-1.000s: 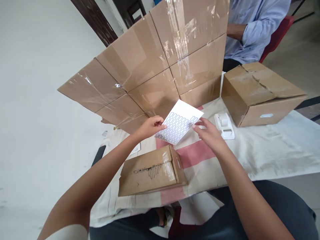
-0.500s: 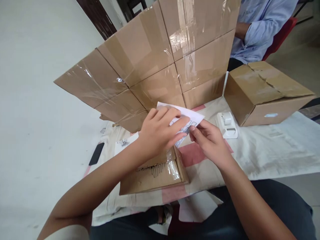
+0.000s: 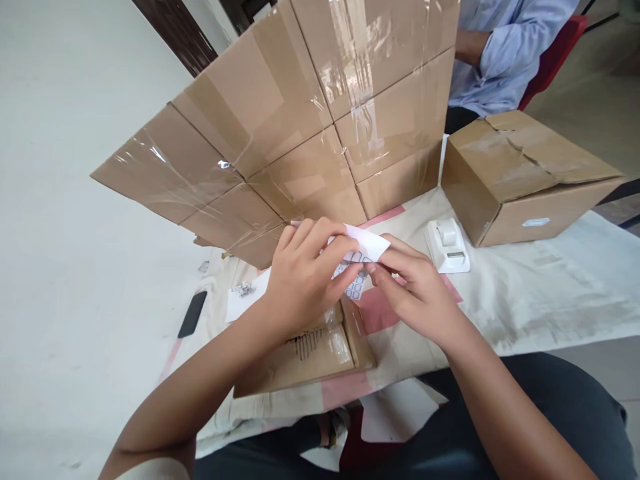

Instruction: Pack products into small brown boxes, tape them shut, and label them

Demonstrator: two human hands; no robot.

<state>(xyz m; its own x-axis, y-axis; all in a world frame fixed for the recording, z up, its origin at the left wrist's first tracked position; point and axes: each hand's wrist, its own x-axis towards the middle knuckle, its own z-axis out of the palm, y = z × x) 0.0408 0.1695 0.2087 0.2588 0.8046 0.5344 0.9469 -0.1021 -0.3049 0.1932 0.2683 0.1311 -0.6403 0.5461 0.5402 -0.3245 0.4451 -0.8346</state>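
Note:
Both hands hold a white paper sheet [image 3: 367,243] printed with rows of small rounded boxes, above a cardboard box. My left hand [image 3: 313,267] is closed on its left part, fingers bent over the top and thumb in front. At the right end, my right hand [image 3: 413,283] pinches the sheet between thumb and fingers. The paper is bent, and its upper part leans over the printed face. Much of its left side is hidden behind my left hand. Beneath my left forearm lies the cardboard box [image 3: 300,360], with black marks and clear tape on top.
A tall taped cardboard panel [image 3: 300,153] stands behind my hands. To the right are a white tape dispenser [image 3: 447,247] and a closed carton [image 3: 540,180]. A black phone-like object [image 3: 193,315] and a marked paper [image 3: 245,293] lie left. Beyond the panel sits a person [image 3: 510,60] in a blue shirt.
The sheet has come lower and its upper edge now bends forward over the print. My hands have moved closer together, and the whole view has shifted slightly.

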